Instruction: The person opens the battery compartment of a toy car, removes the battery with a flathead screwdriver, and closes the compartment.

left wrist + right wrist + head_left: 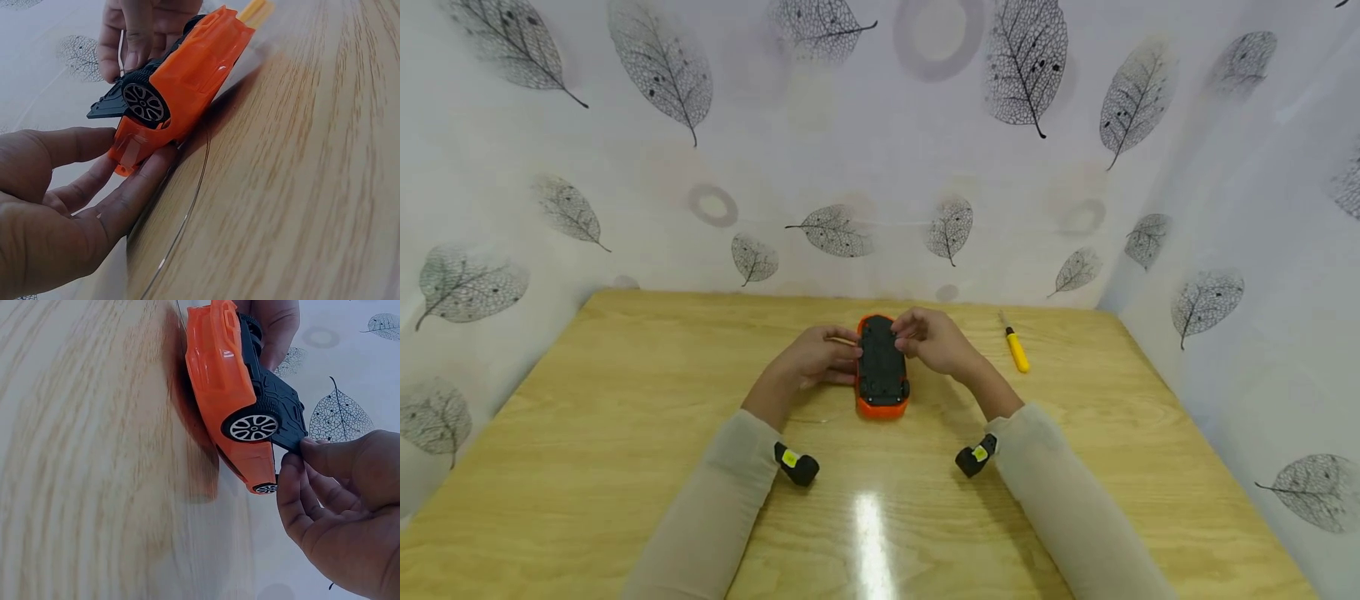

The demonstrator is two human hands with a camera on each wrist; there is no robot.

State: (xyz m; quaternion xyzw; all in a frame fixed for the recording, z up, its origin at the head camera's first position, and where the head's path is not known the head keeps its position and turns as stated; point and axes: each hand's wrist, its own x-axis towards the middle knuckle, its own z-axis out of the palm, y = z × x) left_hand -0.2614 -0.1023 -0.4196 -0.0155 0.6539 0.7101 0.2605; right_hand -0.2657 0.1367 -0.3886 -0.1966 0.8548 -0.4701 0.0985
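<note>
An orange toy car point(882, 411) lies wheels up on the table, its black base plate point(882, 367) facing me. In the left wrist view, the base plate point(107, 105) stands tilted away from the orange body at one end. My left hand point(820, 357) holds the car's orange body point(194, 78) from the left side, thumb and fingers on either side of it. With thumb and fingertips, my right hand point(932, 342) pinches the raised edge of the base plate point(290, 434). Spoked wheels point(253, 428) show on the car's side.
A screwdriver point(1018, 353) with a yellow handle lies on the wooden table point(625, 433) to the right of my right hand. A thin shiny wire-like strand point(187, 215) lies on the table by the car. Leaf-patterned cloth point(880, 150) hangs behind the table and at both sides.
</note>
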